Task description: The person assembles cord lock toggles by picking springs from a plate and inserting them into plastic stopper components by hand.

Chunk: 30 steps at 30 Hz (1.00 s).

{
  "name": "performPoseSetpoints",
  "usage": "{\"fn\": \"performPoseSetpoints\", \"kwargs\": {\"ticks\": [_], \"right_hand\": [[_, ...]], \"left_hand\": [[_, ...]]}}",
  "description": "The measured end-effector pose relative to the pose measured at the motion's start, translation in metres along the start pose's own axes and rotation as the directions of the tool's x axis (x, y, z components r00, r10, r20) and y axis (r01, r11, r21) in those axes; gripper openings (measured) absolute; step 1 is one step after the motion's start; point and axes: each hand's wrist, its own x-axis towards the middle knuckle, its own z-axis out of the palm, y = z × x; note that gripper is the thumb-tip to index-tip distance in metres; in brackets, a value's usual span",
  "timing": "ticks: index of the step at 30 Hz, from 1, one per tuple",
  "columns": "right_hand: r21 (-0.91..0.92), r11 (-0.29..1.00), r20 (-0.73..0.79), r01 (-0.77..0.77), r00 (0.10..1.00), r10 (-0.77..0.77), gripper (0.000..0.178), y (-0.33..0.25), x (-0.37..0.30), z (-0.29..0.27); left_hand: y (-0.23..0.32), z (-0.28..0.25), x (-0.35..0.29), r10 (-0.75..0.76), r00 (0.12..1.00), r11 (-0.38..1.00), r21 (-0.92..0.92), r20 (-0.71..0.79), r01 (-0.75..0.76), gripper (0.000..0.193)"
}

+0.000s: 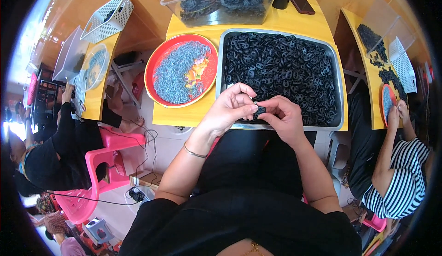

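Black part (261,110), partly covered: long axis and direction indeterminable. Lies between fingers (245,111) of left hand (226,109) and right hand (287,120), both pinching.

Workroom surroundings

Wall (147,7): orange-tan, smooth, bending toward the lens rim. Floor (168,154): pale tile. Furniture: yellow centre table (184,118); left table (94,107) and right table (377,118), also yellow, one to each side, left one on grey metal legs (125,84). Pink plastic chair (120,138) near left table. Light: strong white glare (28,32), far left; source unclear
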Motion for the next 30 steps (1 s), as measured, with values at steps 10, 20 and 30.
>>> {"fn": "performPoseSetpoints", "kwargs": {"ticks": [10,20,30], "right_hand": [[0.202,0.979,-0.109,0.008,0.994,0.014,0.044,0.004,-0.004,0.001],[0.181,0.983,-0.090,-0.039,0.994,0.056,0.031,0.008,-0.001,0.005],[0.073,0.995,-0.104,-0.073,0.991,0.081,0.021,0.002,-0.002,0.005]], "left_hand": [[0.041,0.011,0.024,0.164,0.980,0.955,0.269,-0.115,-0.128,0.020],[0.183,-0.019,0.079,0.520,0.847,0.182,0.955,0.110,-0.235,0.029],[0.095,-0.071,0.001,0.209,0.977,-0.142,0.990,0.036,-0.006,0.013]]}}
